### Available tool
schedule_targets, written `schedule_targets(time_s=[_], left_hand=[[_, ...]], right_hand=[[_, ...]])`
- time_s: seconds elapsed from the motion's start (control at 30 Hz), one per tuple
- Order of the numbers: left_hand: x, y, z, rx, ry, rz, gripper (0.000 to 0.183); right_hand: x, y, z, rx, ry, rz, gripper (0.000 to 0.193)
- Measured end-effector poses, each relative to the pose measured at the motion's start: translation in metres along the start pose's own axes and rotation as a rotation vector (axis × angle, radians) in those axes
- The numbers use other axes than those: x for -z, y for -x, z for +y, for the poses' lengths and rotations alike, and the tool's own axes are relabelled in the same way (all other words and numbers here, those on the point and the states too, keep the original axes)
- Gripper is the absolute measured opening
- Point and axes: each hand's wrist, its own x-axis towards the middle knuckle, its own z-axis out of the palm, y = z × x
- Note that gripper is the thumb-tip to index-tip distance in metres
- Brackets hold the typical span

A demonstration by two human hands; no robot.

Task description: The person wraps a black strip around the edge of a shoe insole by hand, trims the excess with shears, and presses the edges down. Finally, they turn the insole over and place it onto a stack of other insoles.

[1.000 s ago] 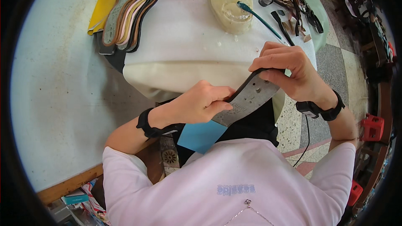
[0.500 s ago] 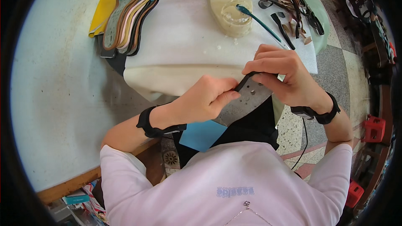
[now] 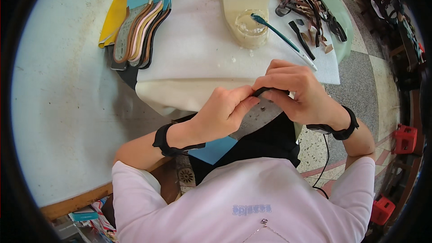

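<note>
Head view: left hand (image 3: 222,111) pinches the grey insole (image 3: 257,119) by its black edge (image 3: 264,90); right hand (image 3: 294,91) grips the same edge. Hands closer together than 1 s ago, now about touching. Insole over lap (image 3: 267,141), near counter (image 3: 189,56). Blue lettering (image 3: 252,209) on shirt (image 3: 252,184).

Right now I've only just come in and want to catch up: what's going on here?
A person pinches a grey, black-edged insole in both hands, left hand and right hand close together at its edge. Ahead are a stack of insoles at left, strips at right, and between them a pale jar with a brush resting on it.
</note>
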Motion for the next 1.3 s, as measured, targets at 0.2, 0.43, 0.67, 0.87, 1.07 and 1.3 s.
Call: schedule_targets(time_s=[0.2, 0.43, 0.67, 0.87, 1.07, 1.3], left_hand=[[0.008, 0.004, 0.0, -0.039, -0.027, -0.133, 0.008], [0.015, 0.007, -0.002, -0.051, -0.025, -0.178, 0.008], [0.024, 0.01, -0.005, -0.059, 0.009, -0.223, 0.01], [0.03, 0.012, -0.009, -0.043, 0.065, -0.18, 0.013], [0.03, 0.014, -0.012, -0.092, 0.023, -0.11, 0.015], [0.023, 0.018, -0.015, -0.094, 0.016, -0.009, 0.013]], right_hand=[[0.008, 0.004, -0.002, -0.222, -0.188, -0.126, 0.016], [0.029, 0.0, 0.001, -0.3, -0.321, -0.331, 0.02], [0.031, 0.0, 0.004, -0.158, -0.237, -0.264, 0.018], [0.022, 0.001, 0.002, 0.143, 0.1, -0.051, 0.02], [0.015, 0.008, 0.001, 0.252, 0.279, 0.001, 0.029], [0.002, 0.018, 0.001, 0.243, 0.326, 0.057, 0.034]])
